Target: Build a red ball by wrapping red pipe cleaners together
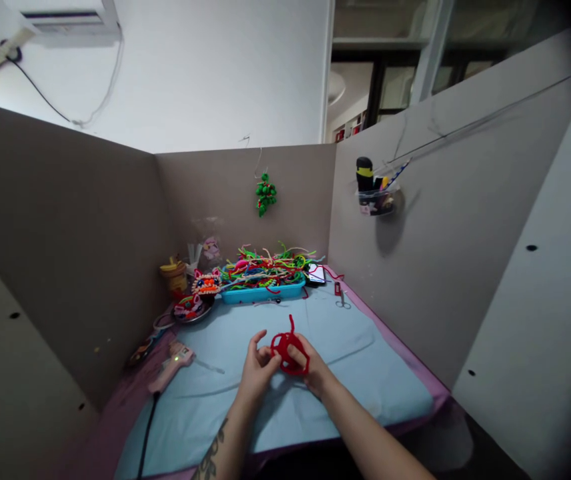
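Note:
Above the blue cloth, a red pipe-cleaner shape (281, 345) with open loops is held between my two hands, one fuzzy end sticking up. My right hand (306, 363) grips it from the right, thumb lying across its front. My left hand (259, 360) pinches its left edge between thumb and a finger, while the index finger points upward. Part of the shape is hidden by my fingers.
A blue tray (265, 293) heaped with colourful pipe cleaners stands at the back. To the left are a pink glue gun (173, 368) with a black cord and a bowl (200, 315) of fuzzy pieces. Scissors (343, 304) lie at the back right. Grey partitions surround the table.

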Demonstrator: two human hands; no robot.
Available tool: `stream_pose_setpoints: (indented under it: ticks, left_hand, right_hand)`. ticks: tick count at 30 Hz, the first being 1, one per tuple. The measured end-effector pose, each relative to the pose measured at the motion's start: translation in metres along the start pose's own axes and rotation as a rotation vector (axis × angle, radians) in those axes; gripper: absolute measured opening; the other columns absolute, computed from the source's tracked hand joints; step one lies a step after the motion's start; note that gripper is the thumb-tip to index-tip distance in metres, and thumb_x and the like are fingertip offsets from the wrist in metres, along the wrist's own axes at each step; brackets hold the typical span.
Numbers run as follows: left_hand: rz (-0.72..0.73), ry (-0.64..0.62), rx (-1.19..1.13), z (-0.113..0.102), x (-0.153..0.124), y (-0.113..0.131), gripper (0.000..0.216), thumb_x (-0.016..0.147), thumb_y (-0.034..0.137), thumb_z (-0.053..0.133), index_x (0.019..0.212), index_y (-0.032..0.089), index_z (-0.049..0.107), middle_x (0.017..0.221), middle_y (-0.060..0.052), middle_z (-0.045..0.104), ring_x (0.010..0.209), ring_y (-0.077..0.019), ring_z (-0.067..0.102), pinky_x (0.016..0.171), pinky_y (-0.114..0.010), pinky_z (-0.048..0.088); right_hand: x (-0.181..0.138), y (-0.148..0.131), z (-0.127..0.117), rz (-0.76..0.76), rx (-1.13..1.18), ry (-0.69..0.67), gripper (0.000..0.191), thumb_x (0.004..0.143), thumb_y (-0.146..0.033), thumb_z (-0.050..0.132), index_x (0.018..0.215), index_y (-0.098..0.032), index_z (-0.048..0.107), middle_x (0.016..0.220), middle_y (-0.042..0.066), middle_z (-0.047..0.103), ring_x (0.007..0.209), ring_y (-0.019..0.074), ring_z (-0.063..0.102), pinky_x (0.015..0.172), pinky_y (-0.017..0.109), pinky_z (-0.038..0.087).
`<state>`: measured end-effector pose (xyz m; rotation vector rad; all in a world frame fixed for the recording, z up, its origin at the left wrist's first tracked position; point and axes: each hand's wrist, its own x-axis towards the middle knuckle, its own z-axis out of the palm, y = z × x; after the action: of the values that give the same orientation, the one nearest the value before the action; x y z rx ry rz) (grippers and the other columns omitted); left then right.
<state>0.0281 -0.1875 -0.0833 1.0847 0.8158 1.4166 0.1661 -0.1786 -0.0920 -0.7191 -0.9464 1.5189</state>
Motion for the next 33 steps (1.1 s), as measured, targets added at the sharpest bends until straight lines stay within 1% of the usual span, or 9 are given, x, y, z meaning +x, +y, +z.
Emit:
stream_pose_setpoints:
  ticks: [6,10,14,17,20,24,28,30,33]
  left_hand:
    - [-0.02,-0.014,0.007,0.0002,0.0007,-0.0016,0.066,0.062,0.03,0.081,0.117,0.022,0.047,0.063,0.006,0.059,0.059,-0.0126,0.059,0.064,-0.026,0.044]
    - [-0.021,0.012,-0.021,-0.0008,-0.0003,-0.0026,0.065,0.063,0.03,0.081,0.118,0.023,0.046,0.066,0.006,0.059,0.061,-0.0116,0.058,0.065,-0.024,0.044]
    - [-0.028,0.041,-0.052,0.0007,-0.0006,-0.0003,0.066,0.063,0.035,0.08,0.12,0.023,0.048,0.067,0.005,0.059,0.062,-0.012,0.057,0.065,-0.024,0.043]
    - [-0.02,0.058,-0.036,0.0024,-0.0009,0.0026,0.064,0.061,0.033,0.082,0.116,0.024,0.051,0.064,0.006,0.056,0.059,-0.0109,0.054,0.062,-0.023,0.042]
    - [-0.011,0.057,-0.016,0.0027,-0.0013,0.0034,0.063,0.062,0.031,0.081,0.117,0.025,0.052,0.062,0.007,0.055,0.057,-0.0104,0.052,0.06,-0.022,0.041]
    - [-0.05,0.078,-0.039,0.0024,-0.0006,0.0011,0.07,0.06,0.035,0.082,0.122,0.023,0.052,0.062,0.005,0.058,0.06,-0.0125,0.056,0.063,-0.024,0.043]
    - [-0.096,0.118,-0.056,0.0006,0.002,-0.0009,0.071,0.057,0.04,0.083,0.119,0.023,0.053,0.08,-0.003,0.069,0.071,-0.0165,0.064,0.071,-0.029,0.047]
    - [-0.109,0.182,-0.066,-0.0013,0.0034,-0.001,0.066,0.057,0.04,0.084,0.113,0.023,0.053,0.088,-0.005,0.07,0.073,-0.0166,0.066,0.072,-0.03,0.048]
    - [-0.168,0.263,-0.108,-0.0033,0.0054,0.0004,0.057,0.06,0.039,0.083,0.105,0.021,0.053,0.086,-0.005,0.07,0.071,-0.0157,0.067,0.071,-0.029,0.049]
  right_hand:
    - [0.0027,0.0048,-0.0023,0.098,0.03,0.02,0.051,0.06,-0.042,0.084,0.1,-0.023,0.058,0.092,0.003,0.07,0.079,0.0219,0.066,0.061,0.028,0.048]
    - [-0.0001,-0.0003,0.0,0.031,0.034,0.0,0.046,0.064,-0.044,0.081,0.099,-0.021,0.06,0.089,0.003,0.07,0.076,0.0187,0.065,0.062,0.026,0.046]
    - [-0.0027,-0.0044,0.0032,0.008,0.03,0.007,0.047,0.065,-0.05,0.079,0.096,-0.02,0.061,0.086,0.004,0.069,0.076,0.0197,0.064,0.067,0.029,0.047]
    - [-0.003,-0.0022,0.0032,-0.035,-0.015,-0.036,0.049,0.063,-0.047,0.082,0.097,-0.02,0.061,0.089,0.004,0.069,0.079,0.0209,0.064,0.069,0.03,0.047]
    - [-0.0027,0.0004,0.0023,-0.057,-0.024,-0.06,0.046,0.065,-0.043,0.081,0.099,-0.02,0.06,0.091,0.004,0.069,0.082,0.0206,0.064,0.07,0.029,0.048]
    - [-0.0001,-0.0006,0.0009,0.015,0.039,0.009,0.044,0.065,-0.042,0.081,0.098,-0.021,0.059,0.088,0.003,0.07,0.077,0.0206,0.066,0.064,0.029,0.049]
    - [0.0032,-0.0038,-0.0011,0.091,0.125,0.134,0.046,0.059,-0.043,0.083,0.095,-0.023,0.061,0.085,0.001,0.071,0.071,0.0188,0.067,0.057,0.025,0.049]
    - [0.0033,-0.0046,-0.0018,0.107,0.156,0.142,0.046,0.06,-0.044,0.083,0.095,-0.022,0.062,0.083,0.001,0.071,0.068,0.0173,0.066,0.055,0.025,0.049]
    - [0.0028,-0.004,-0.0017,0.112,0.179,0.126,0.046,0.061,-0.044,0.083,0.095,-0.021,0.062,0.081,0.002,0.071,0.068,0.0174,0.066,0.057,0.026,0.05]
